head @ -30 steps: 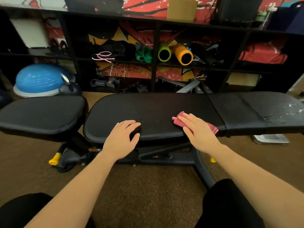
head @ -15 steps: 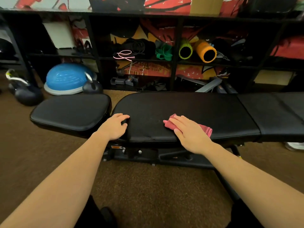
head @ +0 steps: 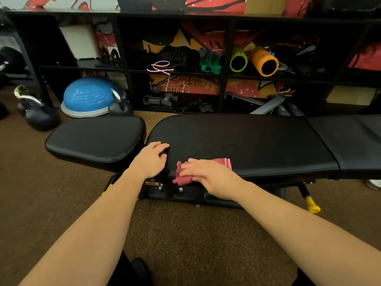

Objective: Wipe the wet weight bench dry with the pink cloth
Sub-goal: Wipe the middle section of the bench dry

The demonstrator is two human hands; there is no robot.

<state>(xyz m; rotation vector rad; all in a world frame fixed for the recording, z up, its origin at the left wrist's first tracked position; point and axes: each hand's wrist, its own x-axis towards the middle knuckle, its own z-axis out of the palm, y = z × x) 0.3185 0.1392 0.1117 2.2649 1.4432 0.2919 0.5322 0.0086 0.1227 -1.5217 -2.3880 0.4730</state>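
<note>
Crumpled pink cloth [head: 183,176] draped over near edge of black padded weight bench [head: 243,141], pressed flat under right hand [head: 208,174], fingers straight. Left hand [head: 151,159] resting on pad's left end, fingers loosely curved over edge.

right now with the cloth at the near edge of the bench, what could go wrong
The pink cloth already hangs partly over the near edge of the weight bench under the flat right hand; another stroke toward the person could drag it off onto the carpet. The left hand rests at the pad's end beside the gap, so the cloth may bump it.
</note>
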